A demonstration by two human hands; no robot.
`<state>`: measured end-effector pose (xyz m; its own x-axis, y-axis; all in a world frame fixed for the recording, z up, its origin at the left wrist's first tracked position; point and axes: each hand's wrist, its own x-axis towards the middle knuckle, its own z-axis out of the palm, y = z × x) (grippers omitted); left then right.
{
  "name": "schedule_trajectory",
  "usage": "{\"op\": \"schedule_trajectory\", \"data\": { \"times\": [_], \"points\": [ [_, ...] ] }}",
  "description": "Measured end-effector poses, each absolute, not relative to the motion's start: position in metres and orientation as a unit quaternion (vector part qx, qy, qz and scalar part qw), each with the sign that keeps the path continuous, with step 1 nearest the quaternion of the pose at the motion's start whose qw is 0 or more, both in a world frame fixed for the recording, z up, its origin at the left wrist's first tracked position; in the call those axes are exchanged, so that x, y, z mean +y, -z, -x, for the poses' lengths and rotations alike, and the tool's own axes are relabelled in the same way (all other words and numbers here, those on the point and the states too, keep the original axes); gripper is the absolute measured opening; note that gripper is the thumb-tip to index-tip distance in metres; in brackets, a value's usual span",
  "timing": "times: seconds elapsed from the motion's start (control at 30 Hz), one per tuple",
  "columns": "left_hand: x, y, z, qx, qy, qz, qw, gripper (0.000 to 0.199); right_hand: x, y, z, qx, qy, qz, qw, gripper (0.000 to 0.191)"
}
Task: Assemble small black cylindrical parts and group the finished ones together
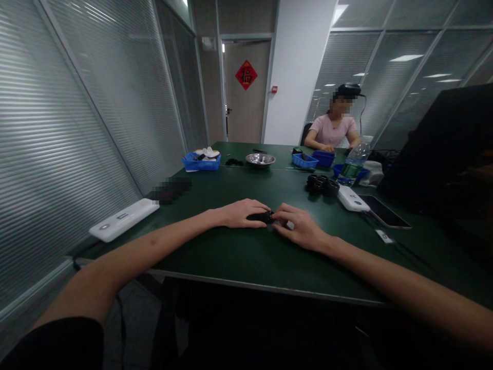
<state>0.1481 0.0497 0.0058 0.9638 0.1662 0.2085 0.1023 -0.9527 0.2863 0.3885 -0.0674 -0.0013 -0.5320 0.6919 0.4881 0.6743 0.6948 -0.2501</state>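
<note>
My left hand (246, 213) rests low over the green table, its thumb and fingers closed round a small black object (265, 218) with a rounded right end. I cannot make out its exact kind. From the other side, my right hand (302, 228) bends its fingers against that right end, thumb below and index finger above. Something small and whitish (290, 225) shows beneath the right fingers, partly hidden. A cluster of black round parts (321, 185) lies beyond my right hand.
At the back stand a filled blue basket (202, 163), a metal bowl (260, 161) and a smaller blue basket (305, 162). Rightward are a water bottle (352, 167), a white power bank (352, 199) and a phone (385, 211). Another white device (125, 220) lies left. A person (334, 128) sits opposite.
</note>
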Motion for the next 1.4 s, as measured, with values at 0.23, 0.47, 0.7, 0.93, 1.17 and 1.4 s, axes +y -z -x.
{"op": "schedule_trajectory", "data": {
  "times": [0.23, 0.47, 0.7, 0.93, 1.17, 1.4],
  "points": [
    [0.0483, -0.0077, -0.147, 0.071, -0.116, -0.981, 0.14, 0.054, -0.0681, 0.0011, -0.389, -0.876, -0.008, 0.388, 0.285, 0.02],
    [0.0485, -0.0084, -0.1477, 0.072, -0.114, -0.981, 0.141, 0.054, -0.0709, -0.0029, -0.3873, -0.874, -0.02, 0.396, 0.281, 0.018],
    [0.0507, -0.0055, -0.148, 0.069, -0.116, -0.981, 0.139, 0.054, -0.0692, -0.001, -0.3884, -0.881, -0.009, 0.381, 0.281, 0.02],
    [0.0496, -0.0065, -0.1476, 0.07, -0.122, -0.979, 0.146, 0.053, -0.0713, -0.0026, -0.387, -0.877, -0.015, 0.39, 0.279, 0.018],
    [0.0478, -0.0081, -0.1476, 0.073, -0.117, -0.98, 0.146, 0.053, -0.0694, -0.0007, -0.3877, -0.878, -0.003, 0.388, 0.279, 0.018],
    [0.0496, -0.0066, -0.1471, 0.069, -0.116, -0.98, 0.143, 0.052, -0.07, -0.0013, -0.3879, -0.878, -0.016, 0.386, 0.282, 0.018]
  ]
}}
